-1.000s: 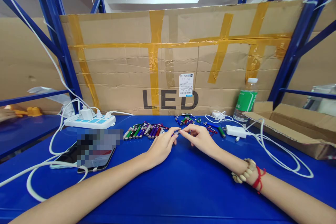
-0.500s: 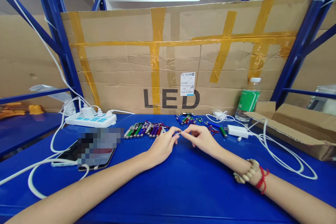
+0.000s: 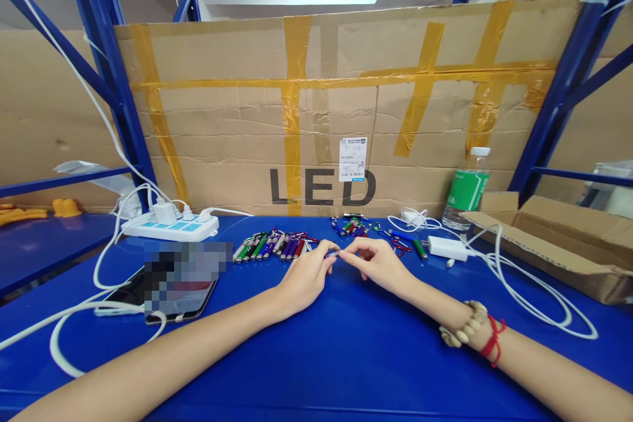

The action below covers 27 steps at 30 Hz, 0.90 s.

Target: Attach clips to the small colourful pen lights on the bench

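Note:
My left hand (image 3: 307, 275) pinches a small silvery piece (image 3: 333, 254) between thumb and fingers, in the middle of the blue table (image 3: 316, 362). Its kind is too small to tell, and the fingers cover most of it. The thumb and forefinger of my right hand (image 3: 378, 264) are closed at its right end. A row of short metal tubes (image 3: 271, 245) in several colours, like keychain penlights, lies just beyond my left hand. Behind my right hand is a loose heap of similar coloured tubes and small parts (image 3: 352, 227). A green tube (image 3: 420, 249) lies to its right.
At left are a white power strip (image 3: 171, 227) and phones (image 3: 180, 290) with white cables. A white adapter (image 3: 448, 248), a green-labelled bottle (image 3: 465, 191) and an open cardboard box (image 3: 558, 257) stand at right. A cardboard sheet (image 3: 222, 125) closes the back.
Both hands stay in nearly the same place. The right fingertips have shifted very slightly at the small piece, and a little more of it shows.

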### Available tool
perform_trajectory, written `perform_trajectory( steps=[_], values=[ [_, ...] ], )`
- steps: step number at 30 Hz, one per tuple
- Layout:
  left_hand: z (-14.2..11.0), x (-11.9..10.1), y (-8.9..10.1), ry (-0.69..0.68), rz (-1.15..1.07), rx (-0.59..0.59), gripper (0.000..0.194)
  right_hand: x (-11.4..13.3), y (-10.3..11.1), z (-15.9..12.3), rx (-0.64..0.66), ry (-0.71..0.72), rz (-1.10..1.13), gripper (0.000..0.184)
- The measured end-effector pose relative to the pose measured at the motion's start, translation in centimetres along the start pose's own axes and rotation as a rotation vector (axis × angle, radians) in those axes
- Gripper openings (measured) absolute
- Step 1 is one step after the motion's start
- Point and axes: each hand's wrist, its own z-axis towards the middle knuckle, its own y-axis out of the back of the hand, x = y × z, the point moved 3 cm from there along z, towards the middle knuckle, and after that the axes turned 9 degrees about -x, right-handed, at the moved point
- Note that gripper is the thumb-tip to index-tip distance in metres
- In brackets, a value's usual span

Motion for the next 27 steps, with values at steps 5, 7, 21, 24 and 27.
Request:
perform_trajectory(
  steps=[5,7,21,24,27],
  values=[
    [0.04,0.00,-0.09,-0.002,0.016,0.010,0.023,-0.01,-0.04,0.01,0.011,0.005,-0.011,0.038],
    [0.03,-0.03,-0.10,-0.007,0.021,0.009,0.024,0.04,-0.07,0.00,0.015,0.004,-0.011,0.037],
    [0.00,-0.10,-0.06,-0.029,0.066,-0.004,0.026,-0.11,-0.17,-0.03,0.017,0.027,0.000,0.040],
    [-0.03,-0.22,0.01,-0.027,0.086,0.000,0.025,-0.09,-0.18,-0.02,0.016,0.013,0.003,0.039],
    [-0.04,-0.32,0.04,-0.030,0.094,-0.001,0.026,-0.16,-0.20,0.00,0.020,-0.003,0.009,0.038]
  ],
)
